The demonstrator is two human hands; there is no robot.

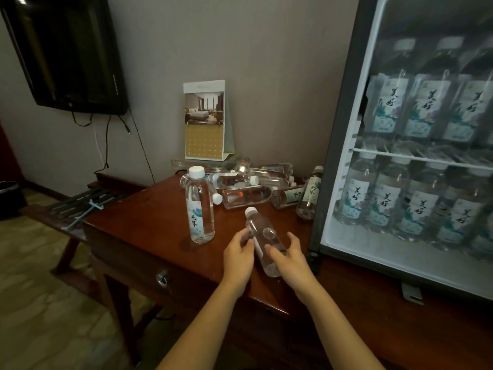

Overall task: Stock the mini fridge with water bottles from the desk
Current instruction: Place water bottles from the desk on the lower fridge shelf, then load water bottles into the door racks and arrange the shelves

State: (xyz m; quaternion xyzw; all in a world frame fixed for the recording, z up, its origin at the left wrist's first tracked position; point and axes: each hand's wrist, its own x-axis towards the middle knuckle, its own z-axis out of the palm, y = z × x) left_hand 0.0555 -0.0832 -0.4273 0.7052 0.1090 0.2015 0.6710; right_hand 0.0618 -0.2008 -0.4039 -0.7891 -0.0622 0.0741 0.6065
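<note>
While the fridge (344, 124) already shows two shelves packed with upright bottles, you have plenty left to stock. A heap of bottles (248, 182) lies along the back edge of the table (149, 236), and one standing bottle (200, 206) waits mid-table. Your left hand (238, 252) and right hand (290, 256) both curl round a tilted bottle (262, 232) near the front edge, just beside the fridge.
</note>
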